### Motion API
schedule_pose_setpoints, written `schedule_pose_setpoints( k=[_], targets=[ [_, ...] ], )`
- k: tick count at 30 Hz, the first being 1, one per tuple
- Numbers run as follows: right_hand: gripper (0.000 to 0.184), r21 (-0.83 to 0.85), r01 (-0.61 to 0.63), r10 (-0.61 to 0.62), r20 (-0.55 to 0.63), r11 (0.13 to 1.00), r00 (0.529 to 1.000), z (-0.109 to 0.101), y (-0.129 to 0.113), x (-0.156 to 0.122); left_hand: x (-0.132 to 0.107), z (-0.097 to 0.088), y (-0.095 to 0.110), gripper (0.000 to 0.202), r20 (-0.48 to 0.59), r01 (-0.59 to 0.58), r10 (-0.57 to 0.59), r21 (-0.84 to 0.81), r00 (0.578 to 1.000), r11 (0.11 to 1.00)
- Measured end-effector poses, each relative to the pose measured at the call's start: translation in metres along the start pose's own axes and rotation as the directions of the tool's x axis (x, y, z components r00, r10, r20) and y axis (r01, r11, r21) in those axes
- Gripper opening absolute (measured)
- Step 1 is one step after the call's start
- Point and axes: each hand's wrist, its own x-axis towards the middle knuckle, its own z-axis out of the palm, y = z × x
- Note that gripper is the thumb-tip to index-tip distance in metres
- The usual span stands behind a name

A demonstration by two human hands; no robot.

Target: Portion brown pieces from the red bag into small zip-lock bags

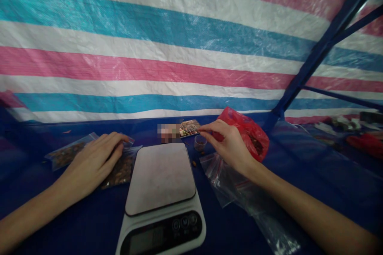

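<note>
My left hand (94,159) lies flat, fingers together and stretched out, on clear zip bags filled with brown bits (119,171), left of a white kitchen scale (161,195). The scale's platform is bare. My right hand (229,143) hovers right of the scale, fingertips pinched together just above a small clear cup (200,142). Whatever the pinch holds is too small to make out. Behind that hand sits a red plastic bag (248,131) with brown contents.
Empty clear zip bags (230,183) lie under my right forearm. A printed card or packet (189,127) rests behind the scale. A blue cloth covers the table (314,175). A striped tarp (179,48) hangs behind; a blue metal frame (323,44) and clutter stand at right.
</note>
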Motion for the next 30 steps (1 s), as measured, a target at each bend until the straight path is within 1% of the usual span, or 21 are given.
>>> schedule_pose_setpoints(
  k=[3, 4, 6, 7, 9, 11, 13, 16, 18, 22, 25, 30],
  targets=[
    [0.017, 0.004, -0.032, 0.032, -0.053, 0.999, 0.998, -0.009, 0.000, 0.000, 0.010, -0.010, 0.004, 0.044, -0.061, -0.009, 0.008, -0.017, 0.998, 1.000],
    [0.017, 0.008, -0.052, 0.052, -0.055, 0.999, 0.997, -0.014, 0.000, 0.000, 0.016, -0.015, 0.008, 0.045, -0.079, -0.022, 0.019, -0.032, 0.997, 0.999],
    [0.018, 0.017, -0.082, 0.083, -0.045, 0.996, 0.996, -0.021, -0.001, -0.001, 0.030, -0.022, 0.020, 0.049, -0.073, -0.050, 0.042, -0.113, 0.996, 0.992],
    [0.018, 0.019, -0.089, 0.090, -0.042, 0.996, 0.995, -0.024, -0.001, -0.001, 0.038, -0.024, 0.028, 0.051, -0.044, -0.055, 0.048, -0.171, 0.998, 0.984],
    [0.019, 0.016, -0.087, 0.087, -0.047, 0.996, 0.995, -0.026, -0.001, -0.001, 0.055, -0.024, 0.043, 0.055, 0.051, -0.080, 0.097, -0.261, 0.994, 0.962],
    [0.020, 0.013, -0.083, 0.083, -0.050, 0.996, 0.995, -0.027, 0.000, -0.002, 0.071, -0.018, 0.055, 0.060, 0.139, -0.066, 0.116, -0.318, 0.984, 0.946],
    [0.020, 0.009, -0.084, 0.084, -0.048, 0.996, 0.995, -0.026, 0.000, -0.002, 0.082, -0.009, 0.060, 0.064, 0.195, -0.037, 0.113, -0.355, 0.974, 0.934],
    [0.020, -0.005, -0.084, 0.083, -0.053, 0.996, 0.995, -0.027, 0.001, -0.001, 0.086, 0.003, 0.057, 0.071, 0.268, -0.008, 0.125, -0.399, 0.955, 0.917],
    [0.020, -0.018, -0.080, 0.079, -0.051, 0.997, 0.996, -0.028, 0.000, 0.000, 0.085, 0.007, 0.055, 0.072, 0.286, 0.006, 0.132, -0.435, 0.949, 0.900],
    [0.020, -0.044, -0.059, 0.057, -0.045, 0.997, 0.997, -0.031, -0.002, 0.001, 0.084, 0.006, 0.056, 0.071, 0.243, 0.046, 0.099, -0.526, 0.965, 0.849],
    [0.021, -0.054, -0.058, 0.056, -0.033, 0.997, 0.998, -0.031, -0.002, 0.001, 0.088, 0.004, 0.056, 0.073, 0.218, 0.054, 0.079, -0.543, 0.973, 0.838],
    [0.022, -0.057, -0.070, 0.070, -0.006, 0.996, 0.998, -0.030, -0.001, 0.001, 0.088, 0.008, 0.055, 0.083, 0.278, 0.077, 0.092, -0.541, 0.956, 0.838]
  ],
)
